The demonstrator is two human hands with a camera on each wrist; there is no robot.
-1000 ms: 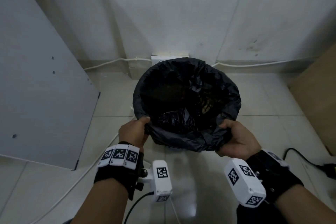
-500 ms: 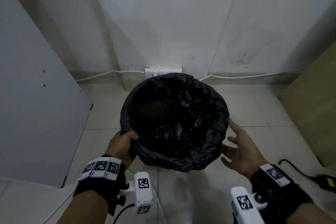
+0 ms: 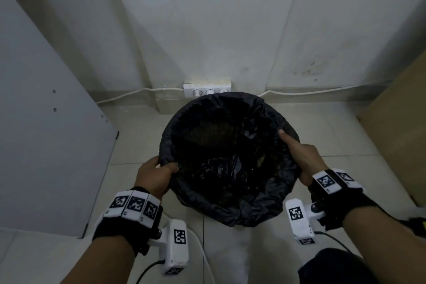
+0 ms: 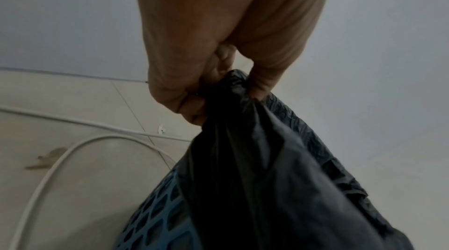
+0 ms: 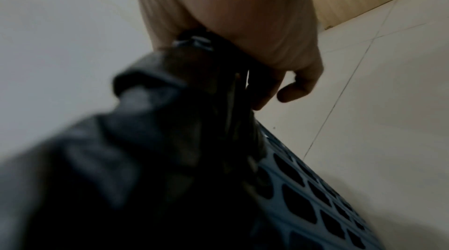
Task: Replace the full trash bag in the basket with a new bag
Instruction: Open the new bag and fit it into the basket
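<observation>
Left hand (image 3: 154, 174) fingers (image 4: 192, 106) clamp a bunched fold of the black trash bag (image 3: 228, 159). The right hand (image 3: 299, 157), splayed free half a second ago, now grips the far-right edge. The bag sits in the blue basket (image 4: 155, 213) on the floor: a two-handed lift looks ready.

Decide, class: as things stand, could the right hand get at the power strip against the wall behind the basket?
Probably not at once. The right hand grips the black trash bag at the basket's right rim, and the power strip lies beyond the basket. Letting go, it could likely reach past the right side, where bare floor shows.
</observation>
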